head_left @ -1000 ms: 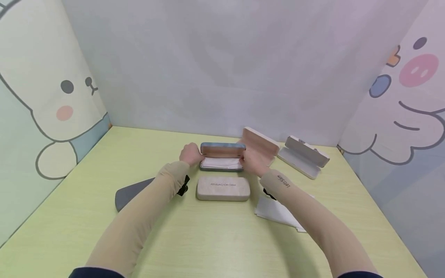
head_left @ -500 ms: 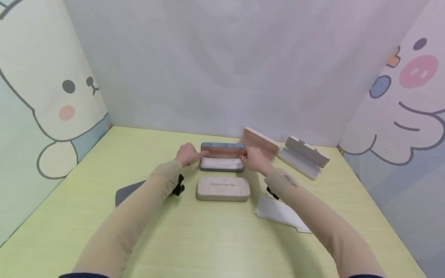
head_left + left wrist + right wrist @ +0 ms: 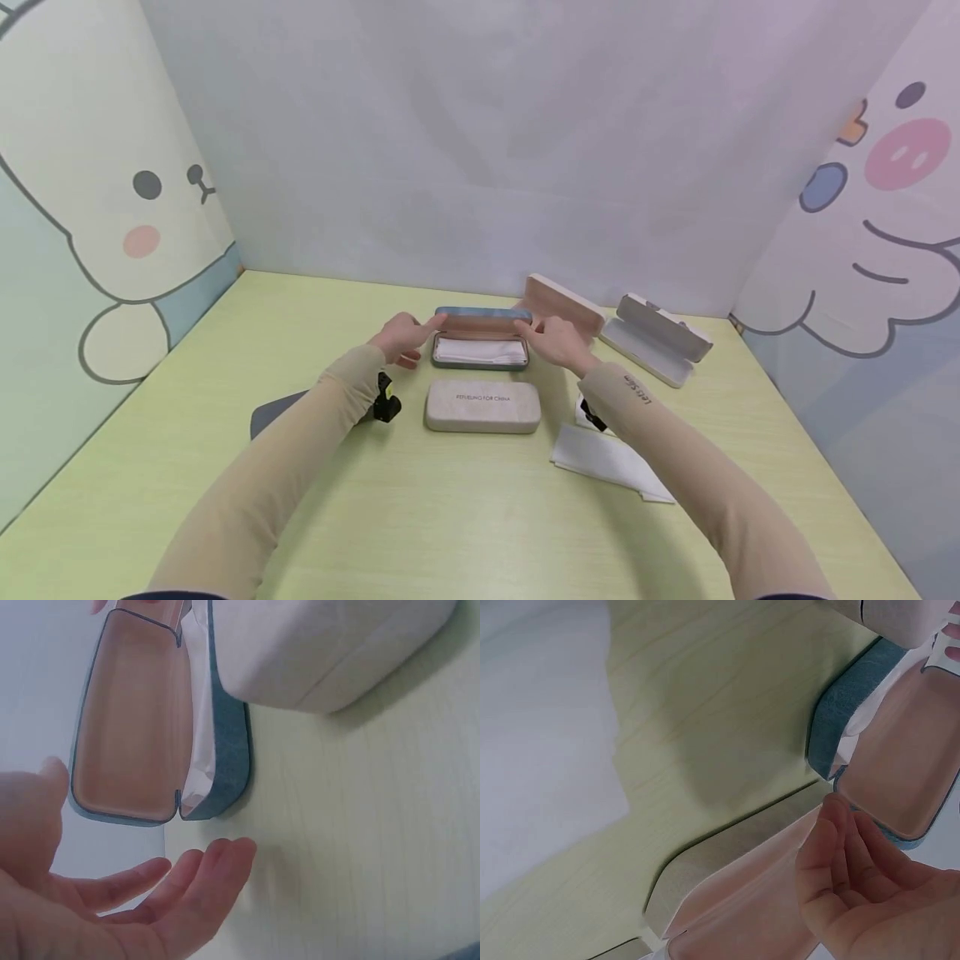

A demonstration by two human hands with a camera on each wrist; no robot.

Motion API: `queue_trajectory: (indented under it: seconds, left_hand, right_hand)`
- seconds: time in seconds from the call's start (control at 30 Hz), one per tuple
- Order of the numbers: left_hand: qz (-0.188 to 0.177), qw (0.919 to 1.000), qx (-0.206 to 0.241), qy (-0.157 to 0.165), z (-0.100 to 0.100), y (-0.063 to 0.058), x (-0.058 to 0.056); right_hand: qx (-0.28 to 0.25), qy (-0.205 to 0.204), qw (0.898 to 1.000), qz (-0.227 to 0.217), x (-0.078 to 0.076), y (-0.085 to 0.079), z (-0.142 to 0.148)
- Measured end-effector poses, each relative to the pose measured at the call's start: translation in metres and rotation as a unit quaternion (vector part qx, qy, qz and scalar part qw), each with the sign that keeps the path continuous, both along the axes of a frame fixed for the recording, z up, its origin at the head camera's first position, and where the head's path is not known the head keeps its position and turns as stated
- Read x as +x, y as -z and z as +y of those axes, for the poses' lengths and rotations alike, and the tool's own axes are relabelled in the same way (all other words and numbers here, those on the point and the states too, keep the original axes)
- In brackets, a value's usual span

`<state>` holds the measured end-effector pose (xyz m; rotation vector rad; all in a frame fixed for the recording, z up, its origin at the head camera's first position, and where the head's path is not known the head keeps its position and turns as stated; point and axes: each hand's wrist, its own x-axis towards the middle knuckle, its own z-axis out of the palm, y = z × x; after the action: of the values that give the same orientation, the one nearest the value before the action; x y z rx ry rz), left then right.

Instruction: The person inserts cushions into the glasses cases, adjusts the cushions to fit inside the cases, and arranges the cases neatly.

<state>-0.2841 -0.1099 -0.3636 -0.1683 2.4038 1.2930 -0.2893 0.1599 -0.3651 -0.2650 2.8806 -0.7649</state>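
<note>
A blue glasses case [image 3: 442, 364] with a pinkish-tan lining stands with its lid up at the back centre. Inside its base lies a folded white cloth [image 3: 480, 352]. My left hand [image 3: 403, 335] is at the case's left end, thumb at the lid's edge and the other fingers spread loosely below, as the left wrist view shows. At the right end is my right hand [image 3: 557, 342], its loosely bent fingertips right at the lid's corner. Neither hand holds anything. In front of the blue case lies a closed beige glasses case [image 3: 483, 408] with dark lettering.
An open case with pink lining [image 3: 562, 307] stands just behind my right hand. Farther right is an open white case [image 3: 648, 350]. White cloths [image 3: 607, 460] lie partly under my right forearm. A dark grey case [image 3: 276, 412] is partly hidden by my left forearm.
Both hands have come away from the cloth in the blue case and moved up and outward to the lid's ends. The left fingers have opened. The cases have stayed in place.
</note>
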Motion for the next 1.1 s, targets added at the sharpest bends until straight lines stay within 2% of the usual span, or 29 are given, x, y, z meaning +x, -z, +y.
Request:
queue_trajectory:
  seconds: [0.13,0.23,0.37,0.5,0.63,0.77,0.8,0.83,0.9,1.0,1.03,1.07,1.1]
  left_hand:
    - [-0.016,0.9995,0.026,0.001,0.002,-0.001,0.000]
    - [-0.024,0.9988,0.043,0.004,0.004,0.000,-0.001]
    - [-0.026,0.9982,0.054,0.003,0.007,0.003,-0.004]
    - [-0.028,0.9976,0.063,-0.002,0.011,0.005,-0.006]
    - [-0.034,0.9968,0.072,-0.012,0.014,0.007,-0.008]
    - [-0.035,0.9963,0.075,-0.025,0.017,0.008,-0.009]
    - [-0.033,0.9964,0.074,-0.026,0.017,0.009,-0.009]
    - [-0.032,0.9966,0.071,-0.028,0.017,0.009,-0.009]
    - [-0.028,0.9970,0.066,-0.029,0.018,0.009,-0.008]
    - [-0.023,0.9974,0.063,-0.028,0.018,0.009,-0.008]
    - [-0.022,0.9973,0.064,-0.028,0.018,0.009,-0.008]
    - [-0.022,0.9973,0.065,-0.027,0.018,0.009,-0.008]
    - [-0.021,0.9972,0.067,-0.027,0.019,0.009,-0.007]
  right_hand:
    - [-0.002,0.006,1.000,-0.025,-0.002,0.001,-0.001]
    - [-0.024,0.012,0.998,-0.050,-0.003,0.002,-0.003]
    - [-0.085,0.034,0.992,-0.088,-0.005,0.003,-0.006]
    - [-0.155,0.039,0.982,-0.103,-0.008,0.006,-0.008]
    - [-0.173,0.031,0.981,-0.082,-0.011,0.008,-0.009]
    - [-0.160,0.032,0.985,-0.051,-0.012,0.011,-0.011]
    - [-0.150,0.029,0.988,-0.035,-0.016,0.015,-0.010]
    - [-0.140,0.017,0.990,-0.013,-0.025,0.026,-0.005]
    - [-0.108,0.012,0.994,0.028,-0.025,0.027,-0.006]
    - [-0.060,0.011,0.995,0.075,-0.025,0.028,-0.006]
    - [-0.052,0.015,0.995,0.081,-0.023,0.025,-0.008]
    - [-0.044,0.024,0.995,0.081,-0.014,0.015,-0.012]
    - [-0.043,0.026,0.995,0.088,-0.015,0.016,-0.012]
